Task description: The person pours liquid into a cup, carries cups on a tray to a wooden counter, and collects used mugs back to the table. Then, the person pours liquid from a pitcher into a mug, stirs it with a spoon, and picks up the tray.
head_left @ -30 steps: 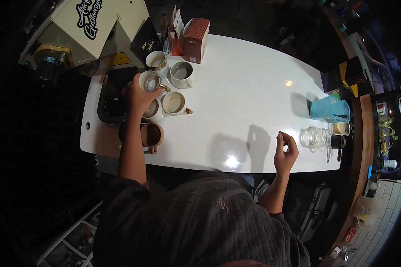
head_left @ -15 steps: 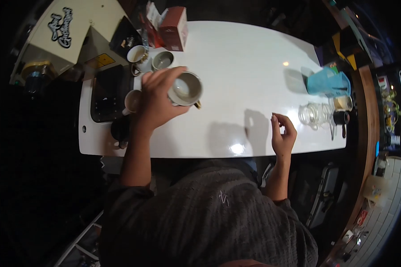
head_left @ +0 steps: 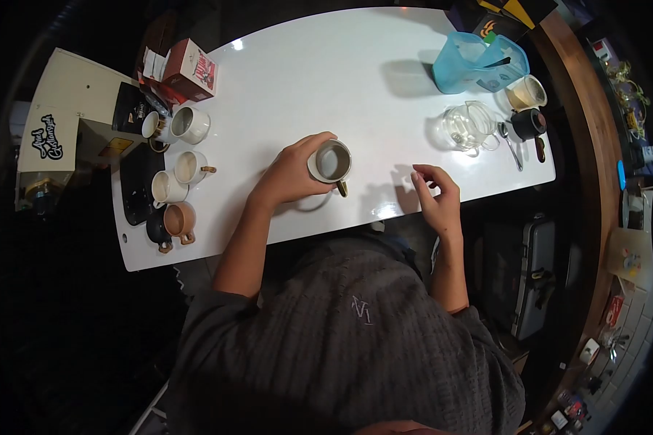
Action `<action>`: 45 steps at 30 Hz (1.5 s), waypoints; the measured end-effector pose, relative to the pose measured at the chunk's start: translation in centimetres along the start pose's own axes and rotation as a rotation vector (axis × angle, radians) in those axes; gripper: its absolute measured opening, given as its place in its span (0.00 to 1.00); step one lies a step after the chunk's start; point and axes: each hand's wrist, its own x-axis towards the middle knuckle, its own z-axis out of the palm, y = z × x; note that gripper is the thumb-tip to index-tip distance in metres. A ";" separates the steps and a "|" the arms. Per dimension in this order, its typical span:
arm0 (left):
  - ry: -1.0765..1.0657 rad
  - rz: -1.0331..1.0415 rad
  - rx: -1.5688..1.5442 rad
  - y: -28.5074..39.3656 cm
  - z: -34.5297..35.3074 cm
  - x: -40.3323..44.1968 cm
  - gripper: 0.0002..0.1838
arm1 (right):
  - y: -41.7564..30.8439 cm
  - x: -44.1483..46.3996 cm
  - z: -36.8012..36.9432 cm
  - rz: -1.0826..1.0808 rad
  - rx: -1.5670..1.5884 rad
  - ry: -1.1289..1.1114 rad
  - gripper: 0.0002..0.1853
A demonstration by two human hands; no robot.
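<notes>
My left hand (head_left: 294, 170) is wrapped around the side of a pale grey mug (head_left: 332, 161), which is upright above the front middle of the white table (head_left: 305, 80). The mug's gold-brown handle points toward me, and its inside looks bare. Over the table's front edge, to the right of the mug, my right hand (head_left: 437, 199) is raised with thumb and fingers curled but apart. I see nothing between them. The glass pitcher (head_left: 471, 127) is the thing closest to it.
Several cups, including a white one (head_left: 191, 125) and a brown one (head_left: 180, 219), stand by a black tray (head_left: 142, 181) at left. Behind them is a red box (head_left: 190, 70). A blue container (head_left: 479, 65), a spoon (head_left: 511, 148) and a black cup (head_left: 528, 125) occupy the right.
My left hand has carried the grey mug away from the cups at left toward the table's front middle. The view has turned, showing more cups. My right hand stays raised and holds nothing.
</notes>
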 end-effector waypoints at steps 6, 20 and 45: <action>0.032 -0.065 0.009 0.9 2.5 1.5 0.40 | 3.0 0.8 -3.5 0.022 0.044 -0.046 0.10; 0.169 -0.237 -0.034 2.8 4.6 1.1 0.38 | 5.2 3.0 -6.1 -0.064 0.112 -0.185 0.10; 0.165 -0.235 0.044 1.6 2.7 0.3 0.43 | 4.7 2.4 -4.5 -0.027 0.096 -0.219 0.11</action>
